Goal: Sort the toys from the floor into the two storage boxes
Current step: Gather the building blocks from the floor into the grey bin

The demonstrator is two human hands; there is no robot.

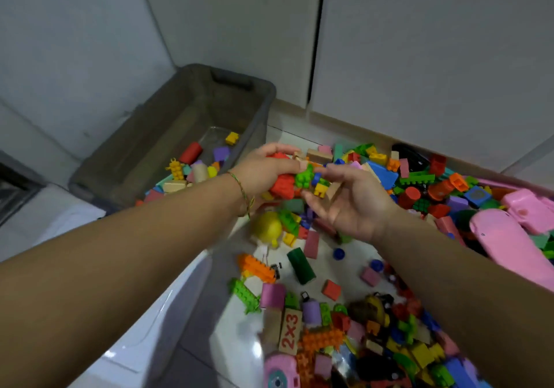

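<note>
Head view: left hand (263,171) curls round red bricks (283,185), right hand (353,204) spread loosely against a green brick (303,177), both above the floor pile (413,191) near the grey box (156,130); best cup the load together before swinging left over the rim.

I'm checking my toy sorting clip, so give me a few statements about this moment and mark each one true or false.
1. The left hand holds red bricks. True.
2. The grey box is empty. False: it holds several blocks, among them a red cylinder.
3. The wooden block reads 2X3. True.
4. The yellow round toy lies in the grey box. False: it lies outside it, among loose toys near the left wrist.
5. The left wrist wears a thin bracelet. True.
</note>
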